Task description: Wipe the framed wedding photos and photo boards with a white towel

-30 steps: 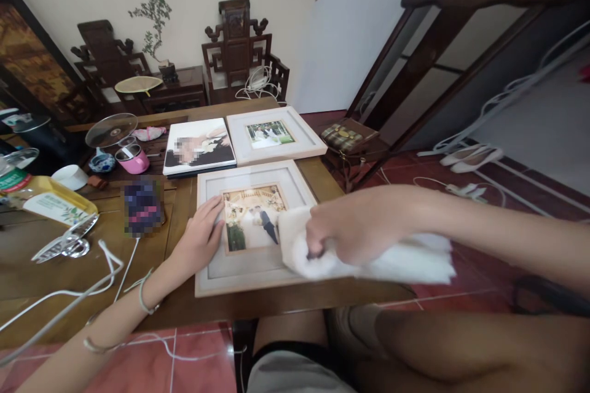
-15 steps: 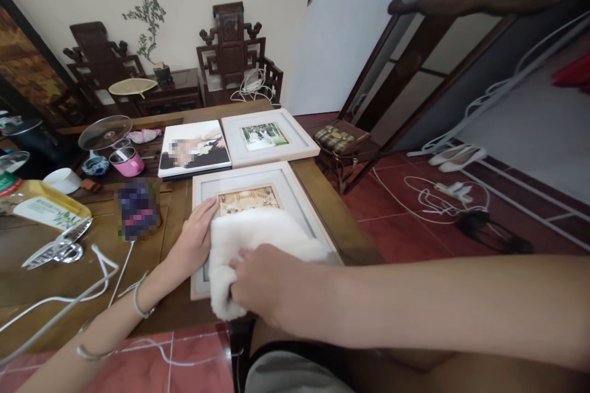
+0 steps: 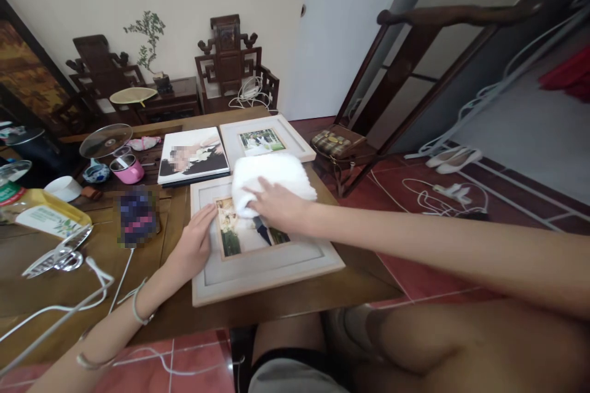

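The framed picture lies flat on the counter, the left hand resting on its nine o'clock edge, fingers extended and gripping nothing. Over the twelve o'clock edge, the right hand grips a fluffy white cloth. A second frame lies beyond at twelve, a photo panel at eleven.

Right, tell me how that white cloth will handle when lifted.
The white cloth would likely flop, since it folds softly under the right hand. Its fluffy surface suggests it is light for its size and probably not slippery to grip.
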{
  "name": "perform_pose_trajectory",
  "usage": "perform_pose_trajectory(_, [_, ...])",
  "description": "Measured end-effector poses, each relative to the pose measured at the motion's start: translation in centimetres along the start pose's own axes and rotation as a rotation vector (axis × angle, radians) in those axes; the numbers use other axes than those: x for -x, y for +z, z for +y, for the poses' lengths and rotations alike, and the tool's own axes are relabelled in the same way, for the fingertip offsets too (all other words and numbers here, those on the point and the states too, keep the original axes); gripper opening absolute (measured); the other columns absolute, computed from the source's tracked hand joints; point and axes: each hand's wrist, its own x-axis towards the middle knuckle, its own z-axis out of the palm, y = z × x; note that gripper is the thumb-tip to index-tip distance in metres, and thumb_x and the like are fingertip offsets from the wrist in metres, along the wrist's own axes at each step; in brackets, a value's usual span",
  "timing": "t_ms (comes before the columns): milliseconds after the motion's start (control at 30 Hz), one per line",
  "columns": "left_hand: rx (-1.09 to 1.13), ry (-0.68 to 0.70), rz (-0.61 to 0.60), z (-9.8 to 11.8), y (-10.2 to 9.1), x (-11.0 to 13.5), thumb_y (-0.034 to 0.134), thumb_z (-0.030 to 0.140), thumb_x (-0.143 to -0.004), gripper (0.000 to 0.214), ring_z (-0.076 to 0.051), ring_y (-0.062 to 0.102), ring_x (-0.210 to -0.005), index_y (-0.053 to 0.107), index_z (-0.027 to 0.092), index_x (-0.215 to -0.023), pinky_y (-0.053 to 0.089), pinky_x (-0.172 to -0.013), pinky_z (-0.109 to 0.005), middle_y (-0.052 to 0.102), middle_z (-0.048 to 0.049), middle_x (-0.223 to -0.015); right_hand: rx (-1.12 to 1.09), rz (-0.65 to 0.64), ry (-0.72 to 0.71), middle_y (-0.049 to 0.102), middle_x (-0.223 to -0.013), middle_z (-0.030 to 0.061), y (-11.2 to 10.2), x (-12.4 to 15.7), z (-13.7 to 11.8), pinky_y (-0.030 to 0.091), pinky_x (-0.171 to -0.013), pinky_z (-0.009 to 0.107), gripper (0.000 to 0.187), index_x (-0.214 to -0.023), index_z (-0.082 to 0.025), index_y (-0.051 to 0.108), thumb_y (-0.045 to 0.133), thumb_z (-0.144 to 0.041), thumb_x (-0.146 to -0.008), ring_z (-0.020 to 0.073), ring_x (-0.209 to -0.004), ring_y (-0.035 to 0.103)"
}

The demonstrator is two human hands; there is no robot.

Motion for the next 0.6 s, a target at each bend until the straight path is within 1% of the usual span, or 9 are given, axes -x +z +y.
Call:
perform_pose_trajectory(67, [-0.009, 0.005, 0.015, -0.1, 0.2, -0.2, 0.037, 0.009, -0.09, 0.052, -0.024, 0.043, -0.139, 0.05, 0.019, -0.14, 0.034, -0.117, -0.051, 0.051, -0.0132, -0.146, 0.013, 0.021, -0.112, 0.037, -0.154, 0.0163, 0.2, 0.0, -1.4, 0.045, -0.096, 0.052, 0.047, -0.127, -0.015, 0.063, 0.054, -0.005, -0.082, 0.0427, -0.138, 0.033])
perform_pose_trajectory(100, [-0.013, 0.009, 0.019, -0.1, 0.3, -0.3, 0.037, 0.009, -0.09, 0.052, -0.024, 0.043, -0.139, 0.05, 0.018, -0.14, 0.035, -0.117, -0.05, 0.051, -0.0132, -0.146, 0.002, 0.017, -0.163, 0.038, -0.153, 0.0155, -0.1, 0.1, -2.1, 0.045, -0.096, 0.053, 0.043, -0.123, -0.015, 0.065, 0.053, -0.006, -0.083, 0.0427, -0.138, 0.033])
perform_pose_trajectory(200, [-0.022, 0.01, 0.005, -0.1, 0.2, -0.5, 0.037, 0.01, -0.091, 0.051, -0.024, 0.042, -0.14, 0.05, 0.017, -0.14, 0.034, -0.117, -0.05, 0.05, -0.0142, -0.147, -0.078, -0.095, -0.256, 0.052, -0.141, 0.0176, -2.1, 1.3, -3.9, 0.049, -0.087, 0.044, 0.033, -0.111, -0.013, 0.07, 0.052, -0.006, -0.083, 0.0368, -0.123, 0.051])
perform_pose_trajectory(267, [-0.03, -0.01, -0.014, 0.0, -0.1, -0.4, 0.036, 0.013, -0.093, 0.049, -0.025, 0.042, -0.14, 0.048, 0.016, -0.141, 0.033, -0.118, -0.05, 0.049, -0.0156, -0.147, -0.161, -0.224, -0.302, 0.064, -0.122, 0.0175, -3.7, 2.5, -4.6, 0.049, -0.077, 0.036, 0.032, -0.106, -0.011, 0.071, 0.055, -0.005, -0.079, 0.0287, -0.103, 0.062])
perform_pose_trajectory(300, [-0.031, -0.024, -0.022, 0.1, -0.3, -0.4, 0.036, 0.015, -0.094, 0.048, -0.025, 0.041, -0.14, 0.048, 0.015, -0.141, 0.033, -0.118, -0.05, 0.048, -0.0161, -0.147, -0.208, -0.282, -0.318, 0.068, -0.112, 0.0158, -4.5, 3.1, -4.8, 0.047, -0.071, 0.033, 0.03, -0.102, -0.012, 0.072, 0.055, -0.005, -0.078, 0.0248, -0.092, 0.064])
perform_pose_trajectory(400, [-0.032, -0.058, -0.033, 0.4, -0.7, -0.2, 0.034, 0.021, -0.098, 0.046, -0.026, 0.04, -0.141, 0.047, 0.016, -0.141, 0.031, -0.118, -0.05, 0.046, -0.0163, -0.149, -0.311, -0.459, -0.251, 0.068, -0.085, 0.0095, -6.4, 4.8, -4.3, 0.038, -0.054, 0.029, 0.025, -0.091, -0.015, 0.073, 0.055, -0.007, -0.076, 0.0197, -0.071, 0.061])
perform_pose_trajectory(467, [-0.058, -0.083, 0.0, 0.6, -0.8, -0.1, 0.035, 0.024, -0.098, 0.044, -0.028, 0.032, -0.145, 0.048, 0.017, -0.14, 0.028, -0.119, -0.052, 0.037, -0.0165, -0.154, -0.327, -0.513, -0.162, 0.067, -0.079, 0.0082, -7.1, 5.6, -3.1, 0.034, -0.051, 0.029, 0.026, -0.088, -0.017, 0.073, 0.054, -0.006, -0.075, 0.0193, -0.068, 0.06])
perform_pose_trajectory(533, [-0.099, -0.115, 0.057, 0.8, -0.7, -0.3, 0.038, 0.026, -0.098, 0.044, -0.032, 0.019, -0.149, 0.048, 0.017, -0.14, 0.024, -0.119, -0.055, 0.021, -0.0167, -0.161, -0.299, -0.46, -0.056, 0.067, -0.081, 0.0091, -7.4, 6.3, -1.1, 0.035, -0.054, 0.029, 0.031, -0.091, -0.017, 0.073, 0.05, -0.003, -0.074, 0.0192, -0.07, 0.06])
perform_pose_trajectory(600, [-0.126, -0.15, 0.1, 0.9, -0.4, -0.8, 0.04, 0.027, -0.098, 0.046, -0.036, 0.01, -0.15, 0.043, 0.016, -0.143, 0.021, -0.118, -0.059, 0.01, -0.0178, -0.163, -0.222, -0.311, 0.059, 0.067, -0.083, 0.0102, -7.3, 7.1, 1.6, 0.036, -0.058, 0.03, 0.036, -0.093, -0.016, 0.073, 0.046, 0.0, -0.074, 0.0191, -0.071, 0.06])
